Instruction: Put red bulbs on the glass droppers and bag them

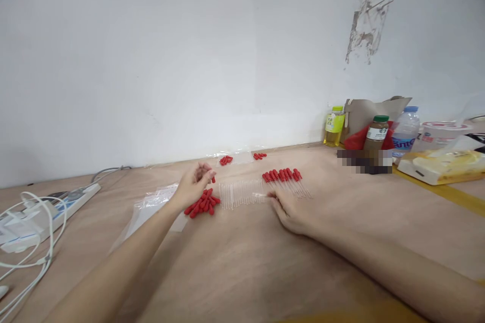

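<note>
My left hand [197, 181] is closed with a red rubber bulb [213, 179] pinched at its fingertips, above a heap of loose red bulbs [204, 204]. To the right of that heap lies a row of thin clear glass dropper tubes [238, 194], side by side. At the row's right end my right hand [288, 208] pinches a glass dropper tube [260, 195] between thumb and fingers, its free end toward the left. Just beyond this hand, several droppers with red bulbs fitted [282, 175] lie in a row, tubes pointing toward me.
Two small groups of red bulbs [226, 160] lie by the wall on clear plastic. Clear bags [151, 204] lie under my left forearm. A power strip with cables [49, 214] is at left. Bottles [333, 128], a bag [352, 111] and a tissue pack [441, 166] stand right.
</note>
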### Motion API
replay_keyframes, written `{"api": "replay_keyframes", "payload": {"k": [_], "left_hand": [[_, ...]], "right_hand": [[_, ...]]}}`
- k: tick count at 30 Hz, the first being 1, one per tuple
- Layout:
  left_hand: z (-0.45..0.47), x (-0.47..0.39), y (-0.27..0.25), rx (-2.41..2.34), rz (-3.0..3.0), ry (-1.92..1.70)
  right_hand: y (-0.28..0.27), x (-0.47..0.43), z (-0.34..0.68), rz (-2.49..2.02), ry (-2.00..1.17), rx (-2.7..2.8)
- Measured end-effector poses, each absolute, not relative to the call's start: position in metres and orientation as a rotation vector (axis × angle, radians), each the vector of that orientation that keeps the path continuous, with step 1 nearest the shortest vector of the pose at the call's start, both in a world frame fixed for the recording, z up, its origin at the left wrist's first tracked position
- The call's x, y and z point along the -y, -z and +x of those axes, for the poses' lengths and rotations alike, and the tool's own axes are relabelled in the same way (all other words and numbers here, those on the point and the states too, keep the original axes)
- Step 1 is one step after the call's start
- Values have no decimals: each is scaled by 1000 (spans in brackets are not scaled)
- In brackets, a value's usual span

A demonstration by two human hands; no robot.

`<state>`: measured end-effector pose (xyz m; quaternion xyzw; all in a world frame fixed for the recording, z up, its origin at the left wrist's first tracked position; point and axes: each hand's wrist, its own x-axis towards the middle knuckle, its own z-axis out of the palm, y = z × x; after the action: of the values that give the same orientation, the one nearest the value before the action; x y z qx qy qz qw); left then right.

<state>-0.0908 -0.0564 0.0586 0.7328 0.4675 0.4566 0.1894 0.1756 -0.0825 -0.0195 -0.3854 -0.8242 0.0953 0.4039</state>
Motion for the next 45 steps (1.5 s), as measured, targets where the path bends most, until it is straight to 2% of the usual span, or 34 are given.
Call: {"api": "replay_keyframes", "payload": {"k": [5, 12, 21, 30, 39, 45], "left_hand": [[-74, 84, -11, -1178, 1659, -1206], [-55, 87, 25, -1150, 1572, -1307], [-56, 92, 28, -1246, 1910, -1087], [-54, 91, 29, -1176, 1928, -1044], [-53, 100, 19, -1179, 2213, -937], [-51, 103, 16, -1186, 2353, -845]], "right_hand": [[4, 74, 162, -962, -230, 2040], [28, 76, 148, -988, -188, 2100], [28, 83, 150, -910, -150, 2209], [26, 84, 149, -912, -108, 2286], [25, 76, 156, -835, -133, 2367], [26, 76, 157, -821, 29, 2415]]}}
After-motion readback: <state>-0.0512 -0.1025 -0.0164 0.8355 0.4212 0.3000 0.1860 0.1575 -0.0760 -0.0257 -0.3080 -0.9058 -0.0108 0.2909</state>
